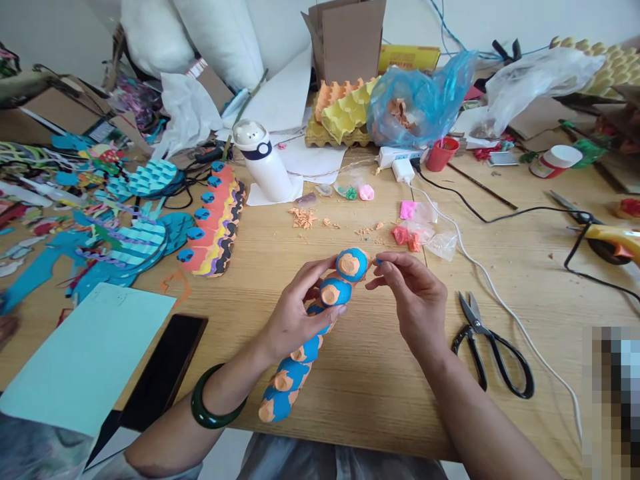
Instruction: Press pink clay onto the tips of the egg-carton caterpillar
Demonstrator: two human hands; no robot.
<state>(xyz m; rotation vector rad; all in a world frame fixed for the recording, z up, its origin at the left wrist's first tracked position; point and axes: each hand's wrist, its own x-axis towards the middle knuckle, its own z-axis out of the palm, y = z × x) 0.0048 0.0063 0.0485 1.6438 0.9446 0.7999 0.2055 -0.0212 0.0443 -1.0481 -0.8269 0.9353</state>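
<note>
Blue and orange, a knobbly strip (289, 369) slants over the near part of the surface (390, 387), clasped in the left hand (297, 308), which hides some of its bumps. Just beside its top end, the right hand (419, 293) pinches a tiny blue piece (379, 262), mostly covered; whether that touches the strip, I cannot tell. A pixelated patch (613, 400) masks the lower right.

The left hand (296, 310) holds a knobbly strip (312, 348), the right hand (421, 299) a blue bit (379, 262).
</note>
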